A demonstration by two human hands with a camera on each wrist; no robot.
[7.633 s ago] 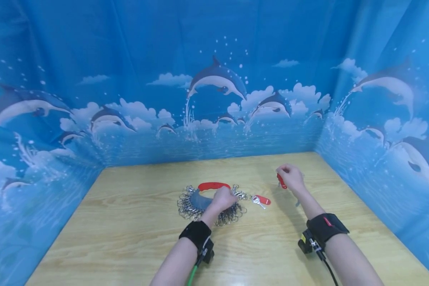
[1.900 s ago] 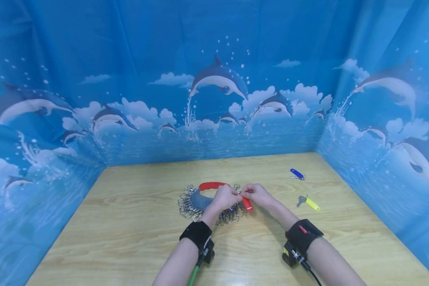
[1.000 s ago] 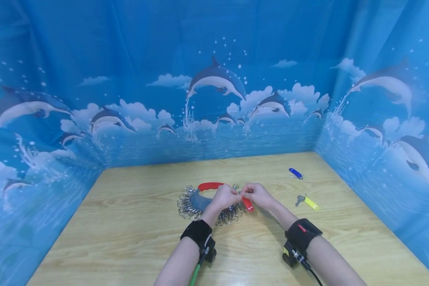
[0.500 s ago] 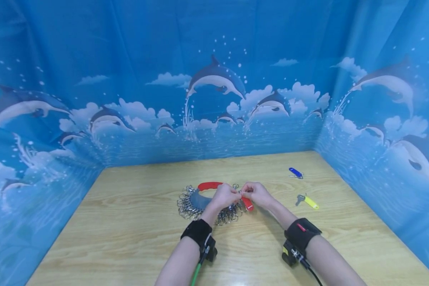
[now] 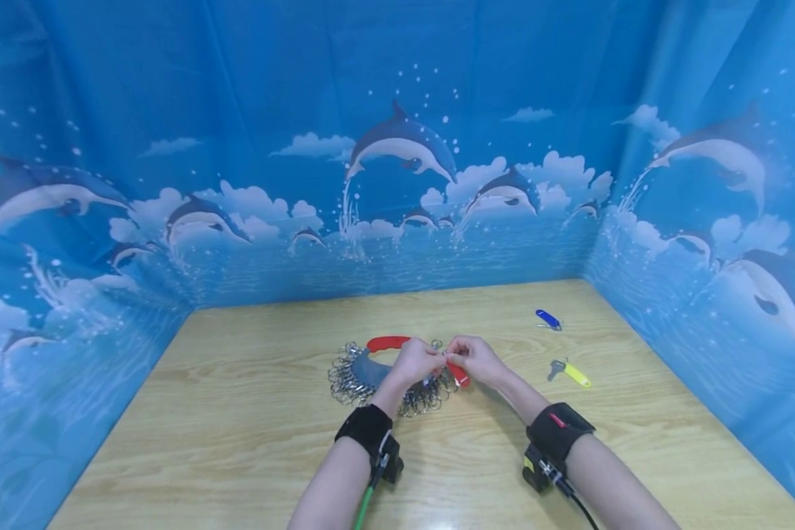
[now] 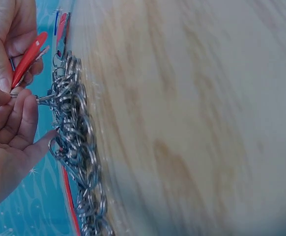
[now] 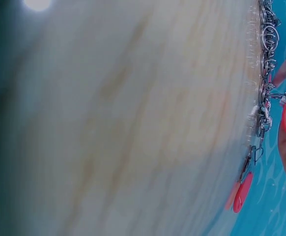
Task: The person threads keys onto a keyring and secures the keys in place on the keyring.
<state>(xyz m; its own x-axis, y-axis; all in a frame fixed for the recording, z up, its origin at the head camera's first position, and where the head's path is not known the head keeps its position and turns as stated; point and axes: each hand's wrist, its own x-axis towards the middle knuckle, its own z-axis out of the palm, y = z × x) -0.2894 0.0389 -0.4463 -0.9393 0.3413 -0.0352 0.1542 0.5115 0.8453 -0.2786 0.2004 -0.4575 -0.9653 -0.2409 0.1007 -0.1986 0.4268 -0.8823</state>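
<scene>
A key holder with a red handle [image 5: 387, 343] and a grey curved plate [image 5: 369, 372] lies on the table, its edge crowded with metal clips and split rings [image 5: 344, 386]. My left hand [image 5: 414, 362] is over its right end and pinches one of these rings between thumb and finger. Right beside it, my right hand [image 5: 478, 361] pinches a red key tag [image 6: 31, 56] near its ring, with a key along the tag. The fingertips of both hands meet at the ring. Another red key tag [image 7: 243, 191] hangs from the holder's end in the right wrist view.
Farther right on the wooden table [image 5: 238, 456] lie a blue key tag [image 5: 548, 319] and a yellow key tag [image 5: 577, 375], each with a key. A blue dolphin-print curtain [image 5: 271, 243] encloses the back and sides.
From the right side of the table, my right hand has brought the red key tag to my left hand at the holder. Over the last second both hands stay almost in place.
</scene>
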